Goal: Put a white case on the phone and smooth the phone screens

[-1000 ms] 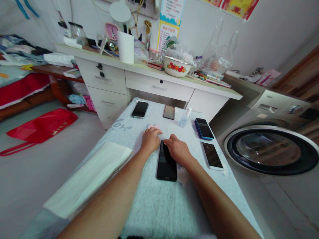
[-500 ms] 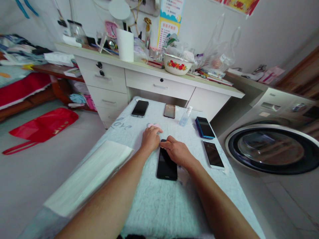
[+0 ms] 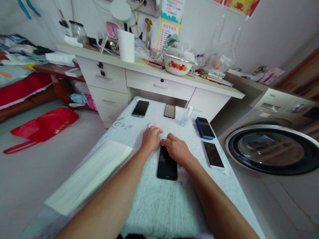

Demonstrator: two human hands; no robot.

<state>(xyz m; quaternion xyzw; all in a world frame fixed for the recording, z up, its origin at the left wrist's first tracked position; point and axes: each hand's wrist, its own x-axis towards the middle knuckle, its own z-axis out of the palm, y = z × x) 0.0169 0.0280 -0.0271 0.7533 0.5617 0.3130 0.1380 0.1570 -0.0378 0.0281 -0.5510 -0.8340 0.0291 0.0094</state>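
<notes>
A black smartphone (image 3: 166, 169) lies screen up on the cloth-covered table, its lower end towards me. Over its upper end, my right hand (image 3: 178, 151) is closed, fingers bent and pressed together on the glass. Whatever those fingertips may pinch is too small to make out. My left hand (image 3: 151, 137) rests on the cloth by the phone's top left corner, thumb apart from the loosely bent fingers, holding nothing that shows. Just beyond it, a small pink item (image 3: 154, 125) is partly covered by its fingers.
Around the table lie a dark phone (image 3: 141, 108), a phone case (image 3: 169, 111), a clear spray bottle (image 3: 185, 117), a blue-edged phone (image 3: 205, 127) and a white phone (image 3: 213, 155). A folded pale cloth (image 3: 89, 177) is at left. Behind stands a cluttered desk (image 3: 159, 78); a washing machine (image 3: 271, 113) is at right.
My right fingertips have shifted very slightly at the phone's upper end. My left hand and the phone look the same.
</notes>
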